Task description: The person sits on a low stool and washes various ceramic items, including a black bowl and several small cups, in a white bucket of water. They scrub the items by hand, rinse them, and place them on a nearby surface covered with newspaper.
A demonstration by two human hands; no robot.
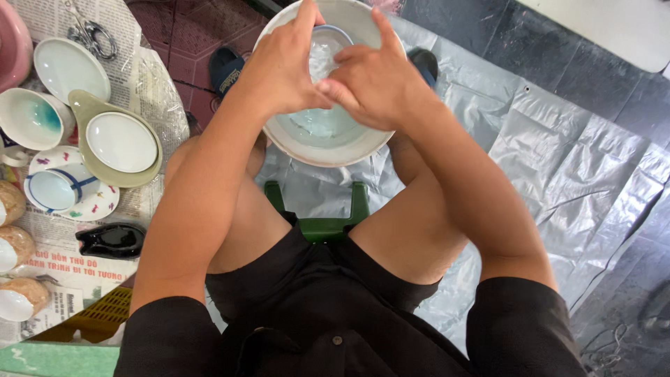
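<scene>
A large white basin [328,150] with water stands on the floor between my knees. Over it, my left hand [283,66] and my right hand [373,80] together hold a small bowl with a blue rim [333,33]. Something clear and crinkled, like plastic film, sits in the bowl under my fingers. Most of the bowl is hidden by my hands.
I sit on a green stool [321,223] on a silver tarp [558,153]. A newspaper-covered table [63,258] at left carries white plates [70,66], a green-rimmed dish [118,139], a blue-striped cup [56,188], scissors [91,31] and a black object [112,239]. Sandals [225,68] lie beyond the basin.
</scene>
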